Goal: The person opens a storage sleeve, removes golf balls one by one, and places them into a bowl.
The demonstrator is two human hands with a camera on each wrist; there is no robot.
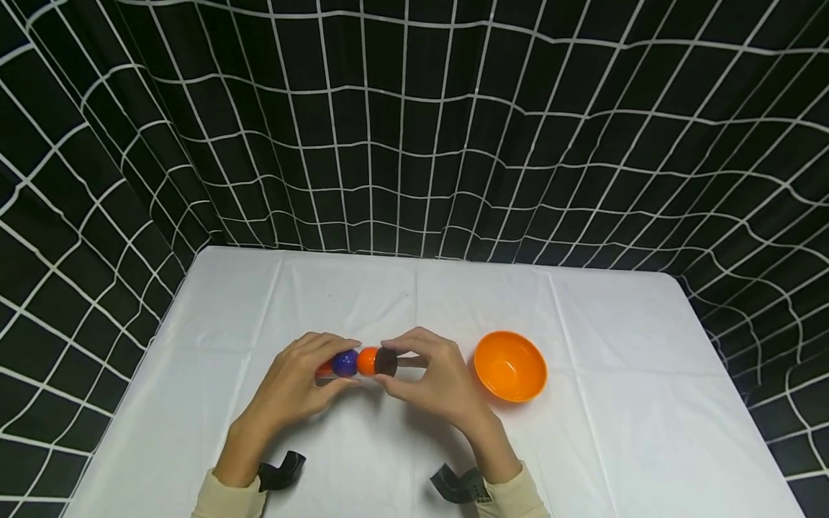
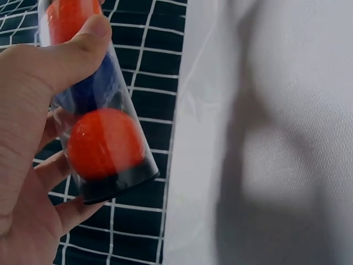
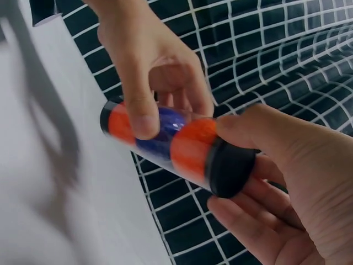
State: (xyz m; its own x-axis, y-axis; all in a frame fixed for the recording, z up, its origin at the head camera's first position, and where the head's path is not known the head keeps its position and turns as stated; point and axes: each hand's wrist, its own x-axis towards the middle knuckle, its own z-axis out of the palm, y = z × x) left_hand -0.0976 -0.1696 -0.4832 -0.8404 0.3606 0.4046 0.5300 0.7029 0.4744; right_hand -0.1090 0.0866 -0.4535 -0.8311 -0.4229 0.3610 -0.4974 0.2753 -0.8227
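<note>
Three balls [image 1: 345,362] inside clear tube [image 3: 231,168] | hands [image 1: 294,381] [image 1: 445,375] gripping it | orange bowl [image 1: 510,368] nearby

A white-draped table [image 1: 648,388] stretches before me, its far corners rounded at 10 and 2 o'clock, faint creases running from 12 toward 6. An orange bowl [image 1: 510,367] rests upright on it, just off the middle, toward 3 o'clock.

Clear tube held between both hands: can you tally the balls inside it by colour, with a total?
Orange balls: 2
Blue ball: 1
Total: 3
</note>
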